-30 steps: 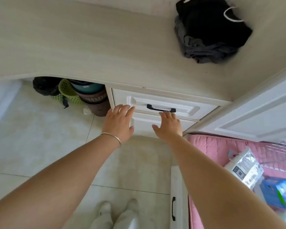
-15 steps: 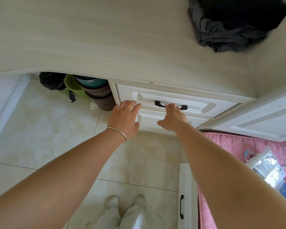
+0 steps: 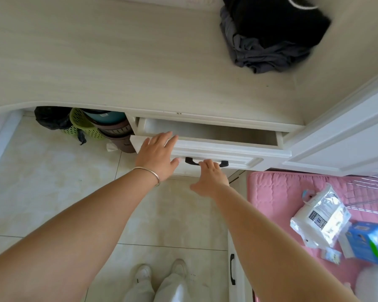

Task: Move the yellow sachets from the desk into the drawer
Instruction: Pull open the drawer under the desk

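Drawer [image 3: 210, 136] held open; handle [image 3: 205, 161] gripped by right hand [image 3: 212, 178], fingers curled; left hand [image 3: 157, 155] laid flat on front, fingers together.

You are in a bedroom at home: a bed [image 3: 271, 192] with a pink cover, clothes [image 3: 268, 38] on the bench [image 3: 118, 62], baskets [image 3: 85, 125] on the tiled floor [image 3: 42, 182].

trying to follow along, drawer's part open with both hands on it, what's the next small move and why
Probably pull a little further: the drawer shows only a narrow gap under the desk edge. The right hand grips the black handle and the left hand rests flat on the front. No sachets are in view.
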